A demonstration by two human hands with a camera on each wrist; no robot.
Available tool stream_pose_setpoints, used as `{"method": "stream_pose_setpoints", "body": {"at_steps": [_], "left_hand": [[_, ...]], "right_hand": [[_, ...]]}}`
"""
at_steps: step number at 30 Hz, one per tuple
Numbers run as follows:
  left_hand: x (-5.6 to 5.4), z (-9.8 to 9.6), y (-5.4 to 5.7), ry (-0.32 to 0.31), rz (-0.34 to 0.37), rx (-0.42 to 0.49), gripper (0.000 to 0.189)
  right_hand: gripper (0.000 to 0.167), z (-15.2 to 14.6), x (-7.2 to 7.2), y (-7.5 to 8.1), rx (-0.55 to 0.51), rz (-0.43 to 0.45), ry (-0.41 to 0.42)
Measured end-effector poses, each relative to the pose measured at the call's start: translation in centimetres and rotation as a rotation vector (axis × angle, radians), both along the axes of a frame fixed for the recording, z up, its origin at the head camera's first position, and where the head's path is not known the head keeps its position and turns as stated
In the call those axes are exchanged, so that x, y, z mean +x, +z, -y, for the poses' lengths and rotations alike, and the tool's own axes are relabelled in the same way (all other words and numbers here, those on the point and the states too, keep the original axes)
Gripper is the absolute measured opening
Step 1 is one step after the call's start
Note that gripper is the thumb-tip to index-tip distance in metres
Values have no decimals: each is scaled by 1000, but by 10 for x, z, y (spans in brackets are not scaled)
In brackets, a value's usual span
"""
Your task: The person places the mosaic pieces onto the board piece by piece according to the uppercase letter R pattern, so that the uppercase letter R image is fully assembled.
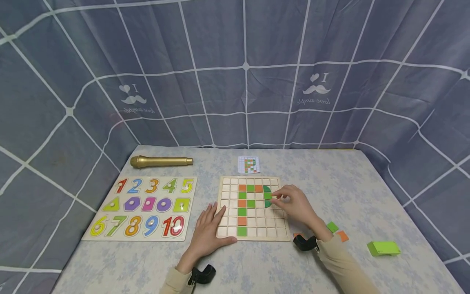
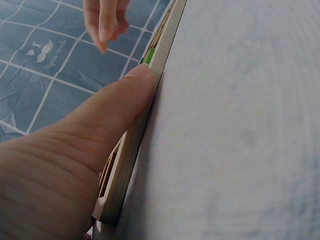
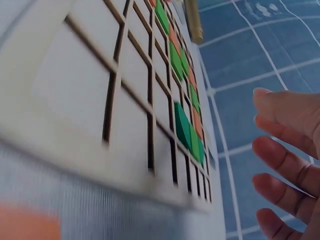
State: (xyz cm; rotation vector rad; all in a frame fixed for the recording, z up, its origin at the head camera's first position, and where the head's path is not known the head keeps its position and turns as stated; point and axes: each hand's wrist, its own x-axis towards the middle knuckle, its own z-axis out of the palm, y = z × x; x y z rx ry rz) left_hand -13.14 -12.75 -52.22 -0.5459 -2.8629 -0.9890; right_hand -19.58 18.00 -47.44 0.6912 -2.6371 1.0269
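A wooden grid board (image 1: pixel 269 227) lies on the table, with green and orange square tiles set in its cells. Its right column of tiles has a green square (image 1: pixel 267 196) between two dark green rounded pieces. My left hand (image 1: pixel 207 232) rests at the board's near left corner, fingers spread and straight. In the left wrist view its thumb (image 2: pixel 115 107) presses along the board's side edge. Over that right column is my right hand (image 1: pixel 296 206), thumb and index fingertip close together in the head view. The right wrist view shows its fingers (image 3: pixel 275 155) slightly bent, with nothing between them.
Behind the board lies a small pattern card (image 1: pixel 249 165). A number puzzle board (image 1: pixel 121 212) and a gold microphone (image 1: pixel 161 161) are at the left. Right of the board are a loose green tile (image 1: pixel 332 227), an orange tile (image 1: pixel 342 235) and a green block (image 1: pixel 383 248).
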Motion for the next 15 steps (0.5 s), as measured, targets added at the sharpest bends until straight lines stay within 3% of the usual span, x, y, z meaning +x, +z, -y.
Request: {"method": "stream_pose_setpoints", "body": {"at_steps": [15], "left_hand": [[0,0,3,0,-2,2,98]], "right_hand": [[24,-60,29,-3,0,-40,-233]]}}
